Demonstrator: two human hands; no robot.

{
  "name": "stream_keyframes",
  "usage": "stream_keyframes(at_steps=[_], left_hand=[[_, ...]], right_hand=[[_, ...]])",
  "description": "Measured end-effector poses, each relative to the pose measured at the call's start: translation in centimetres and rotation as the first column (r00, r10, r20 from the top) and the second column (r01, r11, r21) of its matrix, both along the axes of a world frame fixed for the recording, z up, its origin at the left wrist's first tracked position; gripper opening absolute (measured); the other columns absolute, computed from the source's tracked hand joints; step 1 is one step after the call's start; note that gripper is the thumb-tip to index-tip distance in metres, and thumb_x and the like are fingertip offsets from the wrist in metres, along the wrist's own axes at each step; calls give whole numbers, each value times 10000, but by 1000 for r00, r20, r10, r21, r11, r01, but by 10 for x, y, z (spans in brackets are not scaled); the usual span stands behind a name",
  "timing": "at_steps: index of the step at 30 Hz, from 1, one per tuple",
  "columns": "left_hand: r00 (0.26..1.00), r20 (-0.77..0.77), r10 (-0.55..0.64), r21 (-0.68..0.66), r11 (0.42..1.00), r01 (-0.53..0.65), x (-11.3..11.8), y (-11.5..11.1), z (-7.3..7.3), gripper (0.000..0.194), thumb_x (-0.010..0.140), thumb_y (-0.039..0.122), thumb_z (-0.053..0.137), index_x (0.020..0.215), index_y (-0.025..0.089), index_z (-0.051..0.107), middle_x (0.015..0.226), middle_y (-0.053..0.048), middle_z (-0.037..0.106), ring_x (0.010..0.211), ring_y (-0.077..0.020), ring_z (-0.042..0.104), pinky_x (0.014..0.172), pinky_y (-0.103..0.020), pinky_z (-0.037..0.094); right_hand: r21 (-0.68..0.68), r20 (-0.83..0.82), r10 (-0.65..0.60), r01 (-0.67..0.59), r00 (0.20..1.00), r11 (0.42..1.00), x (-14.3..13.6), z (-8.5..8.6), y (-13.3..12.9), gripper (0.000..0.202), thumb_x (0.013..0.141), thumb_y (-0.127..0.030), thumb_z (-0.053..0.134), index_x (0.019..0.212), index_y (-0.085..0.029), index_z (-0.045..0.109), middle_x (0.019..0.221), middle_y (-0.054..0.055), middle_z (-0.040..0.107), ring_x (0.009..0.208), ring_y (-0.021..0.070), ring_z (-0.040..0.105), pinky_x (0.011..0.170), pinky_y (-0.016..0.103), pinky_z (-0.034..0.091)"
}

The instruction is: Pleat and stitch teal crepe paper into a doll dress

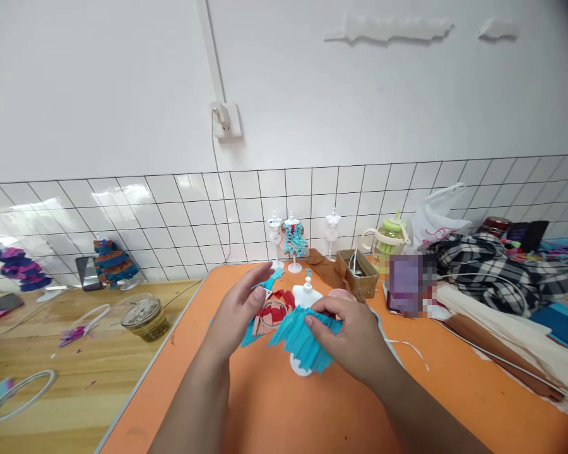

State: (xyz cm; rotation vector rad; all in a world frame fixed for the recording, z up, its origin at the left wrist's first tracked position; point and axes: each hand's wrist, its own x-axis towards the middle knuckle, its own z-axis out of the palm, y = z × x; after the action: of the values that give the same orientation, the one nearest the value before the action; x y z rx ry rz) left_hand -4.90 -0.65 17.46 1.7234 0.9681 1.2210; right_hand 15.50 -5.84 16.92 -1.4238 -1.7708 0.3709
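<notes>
A small white dress form (306, 294) stands on its round base in front of me. My right hand (348, 331) pinches pleated turquoise crepe paper (307, 340) between thumb and fingers, and the paper hangs across the front of the form. To the left of the form, my left hand (239, 312) is raised with thumb and fingers apart, holding nothing. Behind the hands lie red paper pieces (280, 304) and a ring-shaped roll of tape (273, 313). More turquoise paper (252, 334) lies on the orange mat beside my left hand.
Three more dress forms stand by the wall, one dressed in turquoise and red (294, 238). A cardboard box (358, 274), green-lidded cup (392, 234) and checked cloth (497, 271) are at right. A lidded cup (146, 318) and tape ring (26, 394) sit left.
</notes>
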Motion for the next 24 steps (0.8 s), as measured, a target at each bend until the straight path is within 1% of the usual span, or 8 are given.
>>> stream_keyframes(at_steps=[2, 4, 5, 7, 11, 14, 18, 24], left_hand=[[969, 128, -210, -23, 976, 215, 9, 15, -15, 731, 800, 688, 438, 1376, 238, 429, 1446, -111, 403, 1348, -315, 315, 1070, -474, 295], [908, 214, -361, -45, 925, 378, 21, 24, -30, 770, 806, 743, 307, 1390, 252, 413, 1463, -105, 381, 1365, -324, 282, 1092, -514, 231], [895, 217, -390, -60, 910, 411, 27, 26, -37, 731, 819, 715, 342, 1391, 265, 410, 1465, -94, 380, 1372, -314, 273, 1107, -503, 200], [870, 255, -422, -84, 887, 455, 36, 27, -46, 684, 830, 658, 424, 1388, 262, 419, 1463, -91, 383, 1367, -310, 284, 1112, -473, 207], [805, 339, -487, -115, 828, 549, 41, 22, -51, 684, 824, 603, 503, 1393, 234, 406, 1449, -105, 397, 1340, -314, 332, 1067, -426, 312], [815, 301, -494, -117, 829, 546, 40, 21, -47, 662, 804, 545, 584, 1357, 208, 450, 1397, -114, 460, 1301, -314, 387, 1037, -407, 354], [862, 205, -464, -117, 863, 492, 41, 20, -40, 492, 851, 398, 591, 1293, 198, 516, 1267, -102, 577, 1202, -277, 497, 981, -374, 408], [899, 177, -401, -137, 894, 426, 42, 22, -43, 459, 855, 413, 575, 1263, 206, 554, 1169, -90, 635, 1042, -247, 591, 867, -337, 468]], right_hand=[[5, 66, -26, 26, 998, 1000, -3, 2, 1, 170, 801, -344, 559, 765, -240, 689, 749, -1, 674, 711, 151, 581, 590, 240, 353], [24, 131, -55, 53, 990, 998, -7, 5, 3, 204, 819, -366, 540, 760, -240, 689, 717, 3, 667, 674, 146, 569, 575, 244, 327], [36, 163, -79, 74, 983, 997, -9, 5, 4, 211, 822, -373, 537, 756, -239, 686, 698, 4, 659, 649, 142, 557, 564, 246, 310], [56, 218, -137, 127, 966, 990, -12, 5, 6, 208, 818, -383, 543, 744, -238, 673, 671, 3, 645, 610, 138, 531, 540, 249, 273], [100, 288, -227, 206, 930, 973, -13, 2, 9, 230, 812, -392, 543, 675, -228, 630, 617, 5, 614, 574, 139, 497, 521, 254, 227], [140, 305, -258, 225, 917, 964, -11, -1, 9, 241, 816, -372, 526, 648, -223, 614, 560, 8, 582, 570, 146, 489, 518, 260, 223], [132, 285, -257, 228, 923, 965, -8, -3, 10, 240, 815, -357, 518, 636, -224, 609, 539, -3, 574, 555, 140, 493, 516, 260, 228], [91, 239, -215, 198, 947, 976, -5, -3, 8, 263, 840, -401, 503, 692, -233, 641, 581, -3, 612, 596, 148, 537, 519, 248, 270]])
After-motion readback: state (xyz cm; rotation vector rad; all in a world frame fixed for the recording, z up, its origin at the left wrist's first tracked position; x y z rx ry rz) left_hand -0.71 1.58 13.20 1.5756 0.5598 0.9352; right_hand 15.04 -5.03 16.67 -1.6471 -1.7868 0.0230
